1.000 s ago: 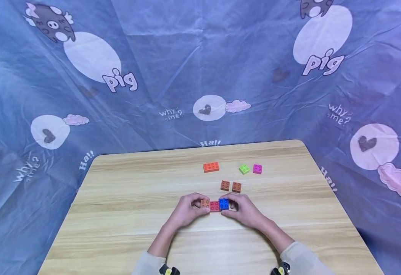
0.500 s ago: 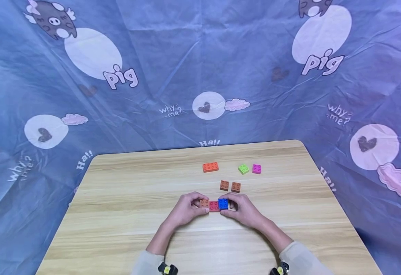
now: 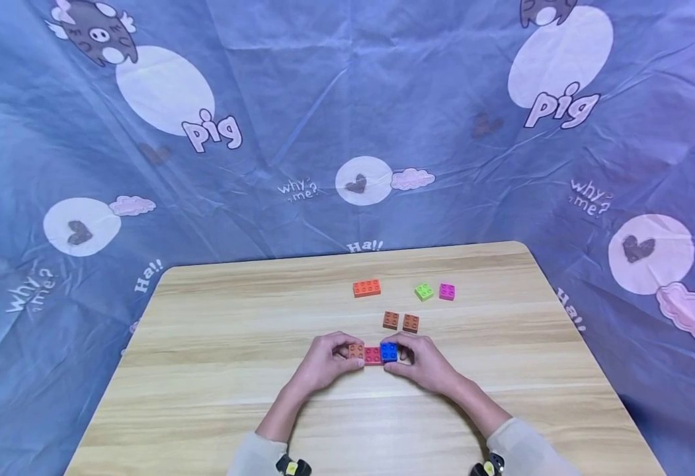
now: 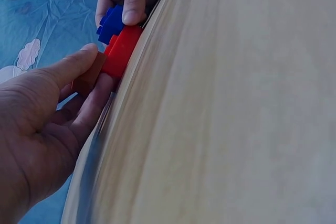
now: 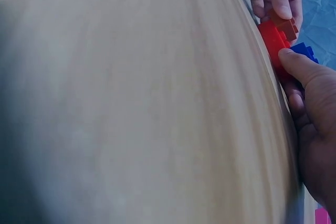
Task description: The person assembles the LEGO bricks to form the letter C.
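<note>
In the head view a red toy building brick (image 3: 372, 356) lies between my two hands. My left hand (image 3: 326, 360) pinches an orange-brown brick (image 3: 356, 352) at the red brick's left end. On the right end sits a blue brick (image 3: 389, 352), which my right hand (image 3: 421, 360) pinches between thumb and fingers. Both end bricks stand higher than the red one's bare studs in the middle. The left wrist view shows the thumb and fingers on either side of the brown brick (image 4: 88, 74). Part of the blue brick (image 5: 304, 52) is hidden by the right thumb in the right wrist view.
Beyond the hands, two brown bricks (image 3: 401, 322) lie side by side on the wooden table (image 3: 234, 317). Farther back are a long orange brick (image 3: 367, 288), a lime green brick (image 3: 424, 291) and a magenta brick (image 3: 447, 291). A blue printed cloth (image 3: 299, 99) hangs behind.
Both hands keep their grip on the bricks in nearly the same place. Only the head view shifts slightly; the loose bricks stay where they were.
</note>
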The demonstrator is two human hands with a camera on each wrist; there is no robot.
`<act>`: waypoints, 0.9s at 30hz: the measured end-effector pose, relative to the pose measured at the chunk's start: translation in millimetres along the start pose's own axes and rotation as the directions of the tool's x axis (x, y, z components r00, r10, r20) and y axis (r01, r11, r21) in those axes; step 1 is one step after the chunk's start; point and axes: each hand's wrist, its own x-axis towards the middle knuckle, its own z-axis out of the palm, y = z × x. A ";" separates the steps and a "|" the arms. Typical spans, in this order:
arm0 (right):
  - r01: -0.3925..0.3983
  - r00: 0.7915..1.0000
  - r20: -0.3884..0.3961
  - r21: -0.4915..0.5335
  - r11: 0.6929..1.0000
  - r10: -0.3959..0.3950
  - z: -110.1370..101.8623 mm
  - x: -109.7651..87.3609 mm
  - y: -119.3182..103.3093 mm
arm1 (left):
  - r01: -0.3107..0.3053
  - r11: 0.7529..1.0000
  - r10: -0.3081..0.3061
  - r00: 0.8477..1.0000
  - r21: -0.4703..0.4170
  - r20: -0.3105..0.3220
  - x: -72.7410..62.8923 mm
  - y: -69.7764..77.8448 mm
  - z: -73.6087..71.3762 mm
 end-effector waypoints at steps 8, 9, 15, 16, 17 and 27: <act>0.010 0.999 -0.048 0.013 1.000 -0.009 -11.6 -4.1 -1.3 | -0.018 1.000 0.018 1.000 0.011 -0.023 0.4 -1.0 1.5; 0.013 0.997 -0.076 0.024 1.000 -0.011 -14.3 -4.7 -0.6 | -0.022 1.000 0.022 1.000 0.015 -0.021 0.6 -0.6 1.6; 0.007 0.961 -0.278 -0.027 1.000 -0.014 -30.8 -1.4 9.6 | -0.006 1.000 0.007 1.000 0.031 -0.029 -0.5 2.1 1.5; -0.005 0.953 -0.303 -0.049 0.999 -0.010 -32.9 -0.6 11.8 | -0.001 1.000 0.002 1.000 0.023 -0.030 -0.7 2.4 1.7; -0.021 0.948 -0.319 -0.068 0.997 -0.002 -34.8 -0.1 14.1 | 0.008 1.000 -0.007 0.999 0.017 -0.033 -0.9 2.7 2.0; -0.109 0.945 -0.323 -0.154 0.982 0.054 -40.5 4.5 27.3 | 0.030 0.999 -0.031 0.999 -0.038 -0.031 -0.2 2.2 5.7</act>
